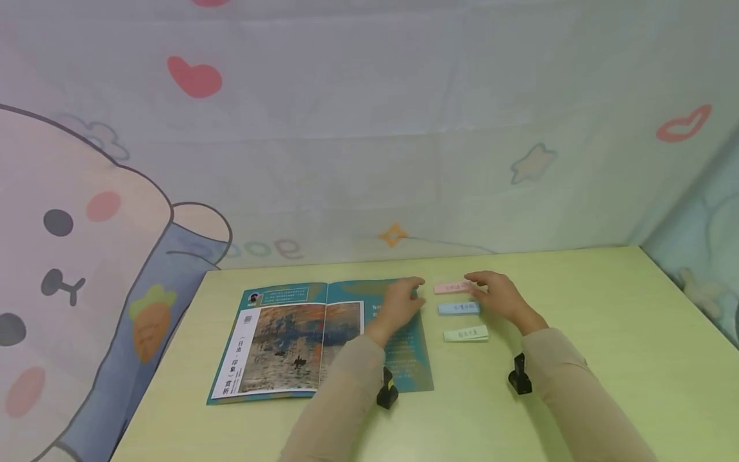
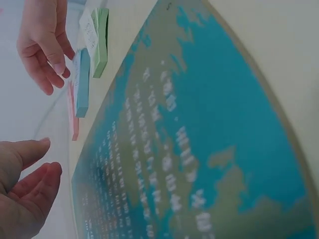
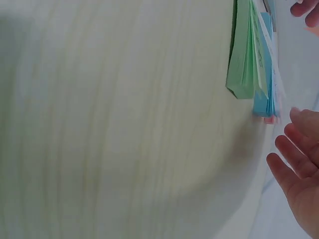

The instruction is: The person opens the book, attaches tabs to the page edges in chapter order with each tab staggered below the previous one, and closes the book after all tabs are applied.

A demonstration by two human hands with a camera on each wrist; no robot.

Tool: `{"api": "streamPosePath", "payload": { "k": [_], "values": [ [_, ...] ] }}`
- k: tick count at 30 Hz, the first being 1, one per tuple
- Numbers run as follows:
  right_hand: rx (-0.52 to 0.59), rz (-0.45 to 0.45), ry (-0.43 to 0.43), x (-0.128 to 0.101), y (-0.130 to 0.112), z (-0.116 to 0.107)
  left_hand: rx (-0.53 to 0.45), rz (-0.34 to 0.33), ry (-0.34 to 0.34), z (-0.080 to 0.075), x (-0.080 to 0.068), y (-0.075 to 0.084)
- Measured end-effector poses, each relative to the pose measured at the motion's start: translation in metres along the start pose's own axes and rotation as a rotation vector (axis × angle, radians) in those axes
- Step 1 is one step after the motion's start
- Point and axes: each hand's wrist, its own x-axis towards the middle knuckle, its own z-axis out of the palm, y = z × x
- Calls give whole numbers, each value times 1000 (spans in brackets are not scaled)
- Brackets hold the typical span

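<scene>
In the head view, three small sticky note pads lie in a column beside an open magazine [image 1: 283,350]: a pink pad [image 1: 450,288] farthest back, a blue pad [image 1: 458,308] in the middle and a green pad [image 1: 466,333] in front. Each has handwriting on top. My right hand [image 1: 501,296] hovers at the right end of the pink pad, its fingers loosely bent and holding nothing. Over the magazine's right page is my left hand [image 1: 397,309], thumb and fingers apart with nothing between them. The right wrist view shows the right hand [image 3: 301,167] with fingers spread, near the pads' ends.
The magazine shows a painting across its fold and teal page borders. A pale yellow table [image 1: 623,359] carries everything. Behind it hangs a printed cloth [image 1: 369,128] with hearts and a cartoon bear. Black wrist mounts [image 1: 520,378] hang under both sleeves.
</scene>
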Motion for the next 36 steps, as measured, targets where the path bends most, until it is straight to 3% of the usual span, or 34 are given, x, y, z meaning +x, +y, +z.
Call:
{"api": "streamPosePath", "payload": {
  "k": [6,14,21,29,36],
  "values": [
    [107,90,1,-1,9,2,-8,-14,54,10,6,-1],
    [99,123,-32,5,16,3,-27,-18,33,14,7,-1],
    [84,129,-44,11,20,4,-135,-50,64,24,16,-3],
    [73,123,-73,16,17,6,-64,-64,43,30,21,0],
    [19,68,-33,22,18,11,2,-39,34,34,28,2]
  ]
}}
